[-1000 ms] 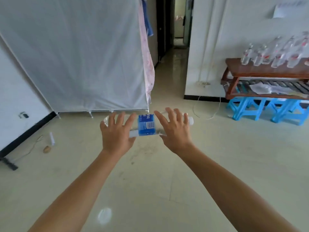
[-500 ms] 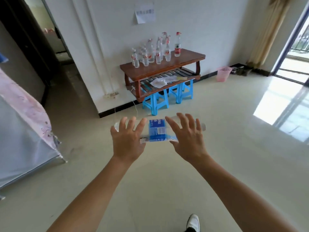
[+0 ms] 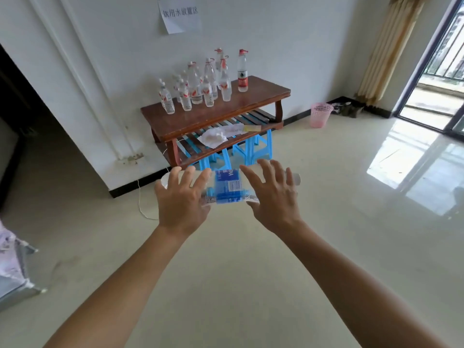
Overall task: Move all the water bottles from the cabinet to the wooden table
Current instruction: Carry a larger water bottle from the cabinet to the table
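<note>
Both hands carry one water bottle (image 3: 228,188) lying sideways in the air above the floor, short of the table (image 3: 253,102) and well apart from it. The left grip (image 3: 180,199) covers the bottle's wider end and the right grip (image 3: 273,197) covers the narrow end. Each has its fingers spread over the top and holds the bottle, with the thumbs tucked beneath and mostly hidden. Only the blue label shows clearly between the hands. Its print is blurred, and the clear ends poking out past the fingers are hard to make out.

A cluster of bottles (image 3: 198,86) with red caps stands on the back left of the table. They overlap, so their count is uncertain. On the slatted shelf below lies crumpled paper (image 3: 216,136). Blue stools (image 3: 251,151) beneath the table are partly hidden by the shelf and the hands.

A paper notice (image 3: 179,13) on the wall is cut off at the top. A pink basket (image 3: 320,115) stands beside the table near a curtain (image 3: 386,46). At the left edge only a cloth-covered corner (image 3: 12,267) shows, with the rest out of frame
</note>
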### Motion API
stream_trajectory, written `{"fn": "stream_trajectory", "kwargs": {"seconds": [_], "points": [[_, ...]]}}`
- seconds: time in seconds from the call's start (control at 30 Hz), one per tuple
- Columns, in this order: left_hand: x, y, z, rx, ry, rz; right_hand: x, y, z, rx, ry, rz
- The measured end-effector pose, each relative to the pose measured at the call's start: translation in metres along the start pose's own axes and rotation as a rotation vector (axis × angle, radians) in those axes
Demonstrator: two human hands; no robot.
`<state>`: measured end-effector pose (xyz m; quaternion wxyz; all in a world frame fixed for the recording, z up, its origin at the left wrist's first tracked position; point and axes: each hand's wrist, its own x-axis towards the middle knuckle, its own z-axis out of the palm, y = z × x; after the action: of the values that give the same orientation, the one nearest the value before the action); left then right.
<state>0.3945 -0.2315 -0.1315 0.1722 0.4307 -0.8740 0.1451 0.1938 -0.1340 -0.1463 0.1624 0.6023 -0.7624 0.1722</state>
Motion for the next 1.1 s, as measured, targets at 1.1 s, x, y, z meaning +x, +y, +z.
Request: {"fn": "stream_trajectory", "kwargs": {"seconds": [1.1], "points": [[0.724,-0.04,0.391,-0.1,-0.023,0.097,0.659,0.29,0.364,0.076,-0.055,0.168]]}}
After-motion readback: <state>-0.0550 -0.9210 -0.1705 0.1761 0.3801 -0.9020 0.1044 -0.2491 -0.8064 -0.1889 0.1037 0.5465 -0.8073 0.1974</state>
